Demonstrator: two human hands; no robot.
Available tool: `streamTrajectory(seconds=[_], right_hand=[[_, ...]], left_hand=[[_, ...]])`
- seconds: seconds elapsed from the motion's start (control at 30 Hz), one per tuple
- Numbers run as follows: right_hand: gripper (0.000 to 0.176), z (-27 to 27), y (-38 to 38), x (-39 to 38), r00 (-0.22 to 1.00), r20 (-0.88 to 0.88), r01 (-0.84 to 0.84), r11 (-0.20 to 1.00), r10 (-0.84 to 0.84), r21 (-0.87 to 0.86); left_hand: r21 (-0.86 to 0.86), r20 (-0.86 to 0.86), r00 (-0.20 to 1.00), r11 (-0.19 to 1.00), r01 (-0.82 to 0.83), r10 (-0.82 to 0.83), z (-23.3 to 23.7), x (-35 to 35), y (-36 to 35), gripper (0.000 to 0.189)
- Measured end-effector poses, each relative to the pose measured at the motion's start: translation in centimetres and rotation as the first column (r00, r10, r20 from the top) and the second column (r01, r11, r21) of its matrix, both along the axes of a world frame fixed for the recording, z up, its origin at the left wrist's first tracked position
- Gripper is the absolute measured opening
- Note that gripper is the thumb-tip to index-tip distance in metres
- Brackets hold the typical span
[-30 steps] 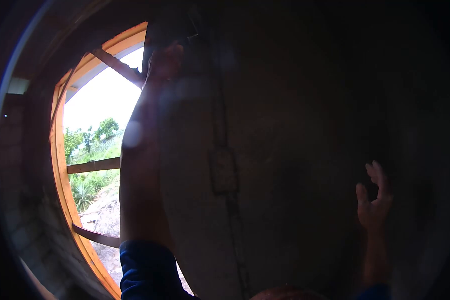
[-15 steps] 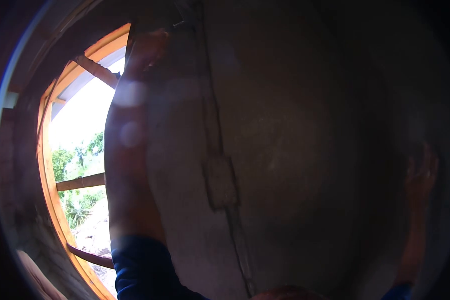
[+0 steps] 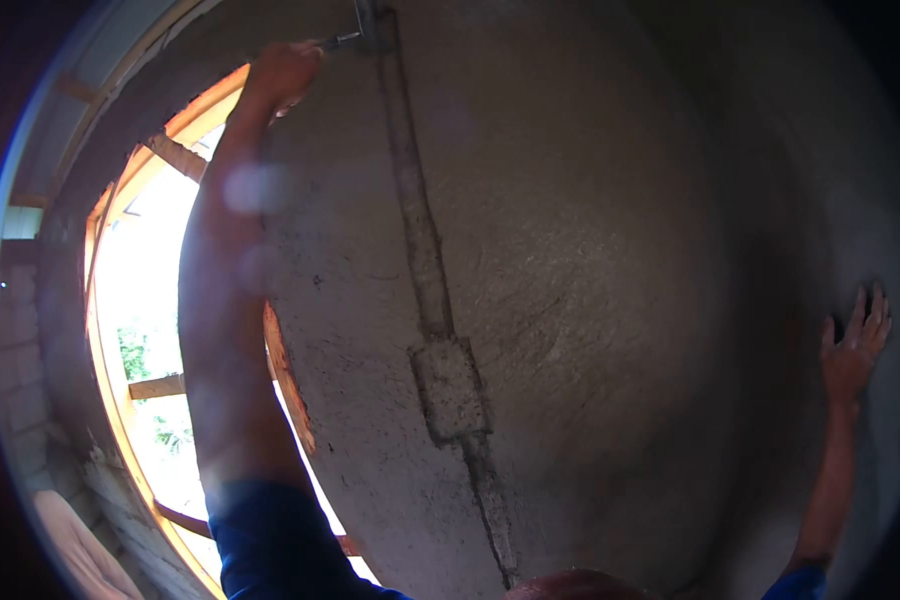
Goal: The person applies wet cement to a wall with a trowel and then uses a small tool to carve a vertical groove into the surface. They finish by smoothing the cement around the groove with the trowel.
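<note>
High on the wall, my left hand (image 3: 288,75) is closed around the handle of a trowel (image 3: 345,40). Its thin metal shank shows past my fingers, and its blade lies at the top of a groove (image 3: 410,200) that runs down the plastered wall (image 3: 590,300). Partway along this groove is a rectangular patch (image 3: 450,390) with a dark outline. My right hand (image 3: 855,345) is open, fingers spread, against the wall at the far right; nothing is in it.
On the left, behind my arm, is a window opening with an orange-lit wooden frame (image 3: 110,400) and a crossbar (image 3: 157,387). Block masonry (image 3: 25,370) stands at the far left. A pale, rounded shape (image 3: 80,550) shows at lower left.
The picture has brightened, so wall texture and hands show more clearly. My left hand with the trowel appears slightly higher and further left. My right hand stays against the wall.
</note>
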State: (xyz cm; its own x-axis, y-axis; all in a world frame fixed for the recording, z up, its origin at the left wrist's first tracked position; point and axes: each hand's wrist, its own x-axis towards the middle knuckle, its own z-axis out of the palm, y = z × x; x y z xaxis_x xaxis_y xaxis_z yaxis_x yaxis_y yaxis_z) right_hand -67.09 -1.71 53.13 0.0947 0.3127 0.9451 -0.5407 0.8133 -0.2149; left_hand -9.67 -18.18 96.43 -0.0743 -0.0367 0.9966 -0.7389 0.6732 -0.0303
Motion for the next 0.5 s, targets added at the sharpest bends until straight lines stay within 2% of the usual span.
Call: streamTrajectory(seconds=[0.03, 0.13, 0.23, 0.43, 0.5], right_hand=[[0.063, -0.3, 0.0, 0.1, 1.000, 0.006, -0.009, 1.000, 0.009, 0.005], [0.064, -0.2, 0.0, -0.1, 0.999, 0.047, -0.006, 1.000, 0.005, 0.003], [0.064, -0.3, -0.1, -0.8, 0.999, 0.051, -0.014, 1.000, 0.014, 0.001], [0.064, -0.5, -0.2, -1.0, 0.998, 0.066, 0.023, 1.000, -0.023, 0.009], [0.064, -0.6, -0.2, -1.2, 0.997, 0.076, 0.021, 1.000, -0.022, 0.010]], left_hand=[[-0.040, 0.008, 0.998, 0.997, -0.063, 0.064, -0.8, -0.3, 0.7, 0.045], [-0.451, 0.073, 0.981, 0.883, -0.131, 0.182, 0.8, 0.5, -1.6, 0.045], [-0.300, 0.083, 0.945, 0.913, -0.278, 0.316, -0.6, -2.4, 0.2, 0.042], [-0.264, -0.015, 0.861, 0.828, -0.494, 0.509, 2.3, -4.4, -1.5, 0.039], [-0.321, 0.125, 0.731, 0.724, -0.610, 0.671, 3.1, -4.9, -0.3, 0.038]])
